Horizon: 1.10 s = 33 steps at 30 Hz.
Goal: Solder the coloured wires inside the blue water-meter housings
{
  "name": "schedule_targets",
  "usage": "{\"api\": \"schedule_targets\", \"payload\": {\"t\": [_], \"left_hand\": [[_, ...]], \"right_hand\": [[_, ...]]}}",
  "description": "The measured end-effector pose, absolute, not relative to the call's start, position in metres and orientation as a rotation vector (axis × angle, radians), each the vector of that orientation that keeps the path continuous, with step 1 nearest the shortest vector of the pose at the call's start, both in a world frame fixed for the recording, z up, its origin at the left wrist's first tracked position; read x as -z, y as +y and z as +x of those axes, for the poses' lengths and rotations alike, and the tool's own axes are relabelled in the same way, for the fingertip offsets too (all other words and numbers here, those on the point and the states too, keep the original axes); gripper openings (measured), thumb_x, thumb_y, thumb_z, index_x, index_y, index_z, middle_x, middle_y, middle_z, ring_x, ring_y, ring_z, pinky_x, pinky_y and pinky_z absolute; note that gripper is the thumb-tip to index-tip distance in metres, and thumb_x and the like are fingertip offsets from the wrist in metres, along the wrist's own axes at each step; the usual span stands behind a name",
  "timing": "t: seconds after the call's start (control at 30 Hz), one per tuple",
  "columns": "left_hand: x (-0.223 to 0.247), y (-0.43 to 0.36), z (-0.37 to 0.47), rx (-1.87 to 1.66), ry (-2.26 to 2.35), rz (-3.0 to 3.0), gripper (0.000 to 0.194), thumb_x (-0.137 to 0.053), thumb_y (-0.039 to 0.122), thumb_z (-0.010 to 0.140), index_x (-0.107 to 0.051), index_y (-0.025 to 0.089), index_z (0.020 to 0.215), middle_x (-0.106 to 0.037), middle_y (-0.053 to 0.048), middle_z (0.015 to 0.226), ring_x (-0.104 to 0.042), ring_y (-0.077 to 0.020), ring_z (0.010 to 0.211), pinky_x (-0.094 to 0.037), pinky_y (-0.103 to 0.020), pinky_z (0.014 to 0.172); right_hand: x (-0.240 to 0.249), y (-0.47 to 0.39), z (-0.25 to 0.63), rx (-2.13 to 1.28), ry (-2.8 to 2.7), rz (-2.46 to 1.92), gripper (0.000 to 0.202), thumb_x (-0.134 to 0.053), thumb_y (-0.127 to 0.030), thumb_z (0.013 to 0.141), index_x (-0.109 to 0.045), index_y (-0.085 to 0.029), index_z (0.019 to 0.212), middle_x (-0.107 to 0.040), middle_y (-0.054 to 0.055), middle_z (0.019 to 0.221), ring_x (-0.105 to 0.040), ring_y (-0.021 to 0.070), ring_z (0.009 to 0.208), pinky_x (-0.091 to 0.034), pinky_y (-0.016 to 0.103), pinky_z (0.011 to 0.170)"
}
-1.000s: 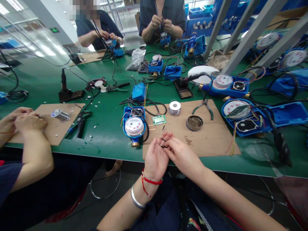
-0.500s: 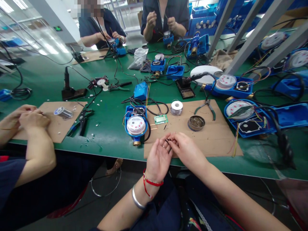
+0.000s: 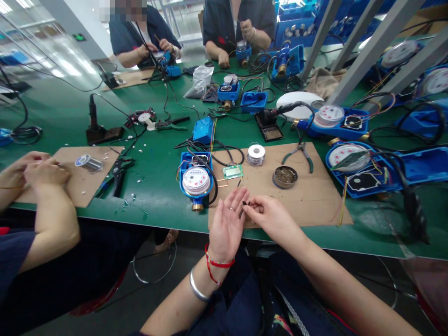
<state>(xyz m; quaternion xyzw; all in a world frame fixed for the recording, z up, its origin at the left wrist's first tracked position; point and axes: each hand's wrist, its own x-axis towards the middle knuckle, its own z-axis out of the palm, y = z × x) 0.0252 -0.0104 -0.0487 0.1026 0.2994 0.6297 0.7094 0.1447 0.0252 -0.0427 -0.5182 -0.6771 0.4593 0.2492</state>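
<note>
Palm up, with fingers loosely extended, the left hand (image 3: 227, 233) is held above the near edge of a flat brown cardboard sheet (image 3: 315, 200) and clenches nothing that shows. Beside it, the right hand (image 3: 271, 213) pinches small, narrow black pieces (image 3: 245, 203) between thumb and fingertips, just over the left fingers. Whether those pieces also touch the left hand, and how many there are, I cannot tell.

They look almost weightless and probably a little flexible, though their material is too small to make out. Being so slim, they would likely slip or spring away easily; a light fingertip pinch near one end should suit them, with the upturned left palm as a catching surface beneath.

Beyond the fingertips, a thin green circuit board with a pale rectangular display (image 3: 233, 172) lies on the cardboard. It is probably light, stiff and fragile, best lifted by its edges, clear of the display. To its left, on the green tabletop (image 3: 161, 186), sits a blue-cased meter with a round white dial and brass end (image 3: 196, 181); it is likely heavy and better gripped around its body than by its wires. A white-flanged spool of silvery wire (image 3: 256, 154), a shallow round metal tin (image 3: 284, 177) and green-handled pliers (image 3: 310, 163) rest on the cardboard farther right.
</note>
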Motion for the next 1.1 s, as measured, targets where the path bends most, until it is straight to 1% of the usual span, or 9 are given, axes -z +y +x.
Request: {"api": "schedule_targets", "payload": {"t": [0.13,0.27,0.4,0.53,0.67,0.77,0.83,0.93,1.1], "left_hand": [[0.050,-0.014,0.029,-1.508,0.718,0.481,0.050,-0.032,0.048,0.097,-0.054,0.018,0.130,-0.051,-0.012,0.143,-0.041,-0.0225,0.138,-0.025,-0.038,0.117],[0.048,-0.019,0.034,-1.524,0.834,0.638,0.050,-0.040,0.054,0.094,-0.052,0.026,0.133,-0.047,-0.007,0.146,-0.034,-0.0210,0.141,-0.027,-0.034,0.115],[0.042,-0.021,0.035,-1.567,0.874,0.649,0.056,-0.051,0.057,0.087,-0.053,0.025,0.133,-0.046,-0.009,0.147,-0.034,-0.0231,0.141,-0.029,-0.033,0.114],[0.039,-0.020,0.034,-1.601,0.832,0.667,0.056,-0.050,0.057,0.088,-0.054,0.025,0.133,-0.045,-0.007,0.148,-0.031,-0.0227,0.143,-0.026,-0.033,0.116],[0.038,-0.019,0.032,-1.610,0.779,0.673,0.050,-0.047,0.052,0.091,-0.055,0.024,0.132,-0.047,-0.007,0.147,-0.033,-0.0224,0.142,-0.024,-0.033,0.117],[0.040,-0.017,0.024,-1.606,0.824,0.701,0.042,-0.052,0.041,0.092,-0.057,0.026,0.130,-0.048,-0.006,0.146,-0.038,-0.0230,0.138,-0.026,-0.035,0.116],[0.043,-0.016,0.015,-1.538,0.957,0.759,0.037,-0.060,0.033,0.088,-0.062,0.026,0.124,-0.052,-0.006,0.141,-0.044,-0.0233,0.133,-0.032,-0.035,0.112],[0.046,-0.016,-0.003,-1.352,1.208,0.887,0.027,-0.070,0.028,0.081,-0.073,0.023,0.107,-0.062,-0.006,0.120,-0.057,-0.0201,0.111,-0.042,-0.028,0.099],[0.041,-0.019,-0.023,-1.126,1.161,0.924,0.025,-0.073,0.029,0.078,-0.076,0.021,0.102,-0.064,-0.005,0.090,-0.054,-0.0122,0.074,-0.043,-0.023,0.067]], "right_hand": [[0.046,0.019,0.138,-1.669,-1.496,-1.413,0.016,-0.054,-0.026,0.087,-0.062,-0.015,0.078,-0.061,0.000,0.062,-0.055,0.0112,0.051,-0.044,0.023,0.050],[0.049,0.015,0.129,-1.762,-1.304,-1.392,0.016,-0.057,-0.029,0.085,-0.062,-0.015,0.077,-0.061,-0.001,0.060,-0.057,0.0107,0.051,-0.047,0.023,0.053],[0.047,0.014,0.125,-1.830,-1.205,-1.302,0.017,-0.060,-0.030,0.082,-0.062,-0.014,0.075,-0.058,-0.002,0.057,-0.055,0.0102,0.051,-0.046,0.024,0.054],[0.053,0.014,0.124,-1.945,-1.068,-1.126,0.025,-0.065,-0.038,0.078,-0.060,-0.015,0.072,-0.055,-0.004,0.054,-0.049,0.0084,0.049,-0.040,0.022,0.051],[0.061,0.012,0.121,-2.001,-0.985,-1.024,0.030,-0.067,-0.042,0.078,-0.055,-0.016,0.068,-0.052,-0.005,0.052,-0.045,0.0071,0.046,-0.035,0.022,0.050],[0.059,0.013,0.122,-1.969,-1.046,-1.025,0.031,-0.065,-0.042,0.079,-0.053,-0.017,0.067,-0.052,-0.005,0.052,-0.044,0.0073,0.046,-0.034,0.023,0.050],[0.054,0.015,0.126,-1.974,-1.089,-1.012,0.031,-0.066,-0.042,0.079,-0.053,-0.017,0.066,-0.052,-0.005,0.052,-0.044,0.0074,0.046,-0.033,0.023,0.050],[0.044,0.020,0.134,-2.003,-1.154,-1.021,0.029,-0.067,-0.043,0.079,-0.058,-0.016,0.075,-0.053,-0.006,0.052,-0.044,0.0072,0.045,-0.033,0.022,0.049],[0.035,0.027,0.142,-2.110,-1.353,-0.908,0.031,-0.064,-0.044,0.083,-0.063,-0.013,0.080,-0.057,-0.003,0.057,-0.047,0.0066,0.047,-0.037,0.021,0.052]]}}
